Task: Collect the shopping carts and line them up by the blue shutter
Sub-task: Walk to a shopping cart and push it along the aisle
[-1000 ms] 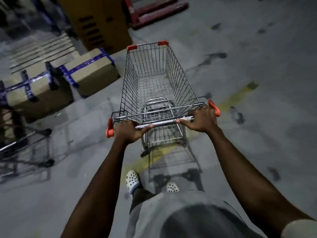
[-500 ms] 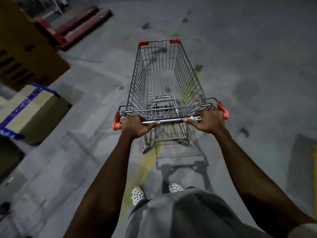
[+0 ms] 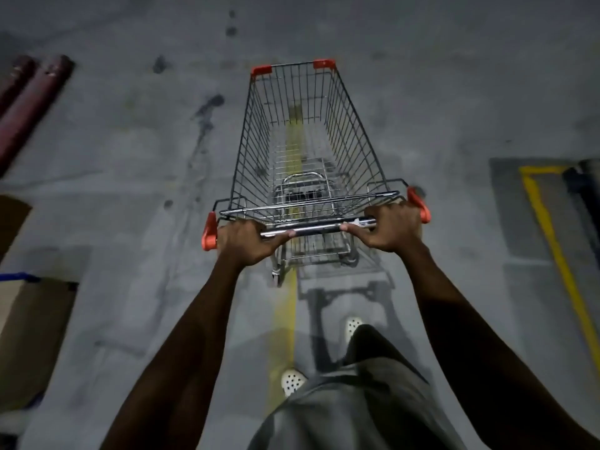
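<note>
Silver wire shopping cart with orange-red plastic corner caps (image 3: 254, 157) stands on the grey stained concrete floor (image 3: 130, 164), mid-floor, straight ahead of the person, basket empty, nose pointing away. Cart straddles a worn yellow painted floor line (image 3: 285, 313) that runs under it and back toward the person's feet. Chrome handle bar (image 3: 311, 226) at the near end, with orange end caps either side.

Left hand (image 3: 250, 241) grips the handle bar at its left end, just beside the left orange cap, fingers wrapped over, thumb under. Right hand (image 3: 389, 227) grips the bar at its right end, next to the right cap, same wrap. Both arms stretched forward.

Below the arms: grey fabric garment (image 3: 357, 414) and two white perforated clog shoes (image 3: 292, 381), one close to the yellow line, the other further forward to the right under the cart's shadow.

Toward the floor's left edge, a brown cardboard box with blue tape (image 3: 29, 336), well apart from the cart. Far left corner: two dark red long bars (image 3: 32, 92) lying side by side, blurred. Toward the right edge, a yellow painted outline on a darker grey patch (image 3: 548, 228).
</note>
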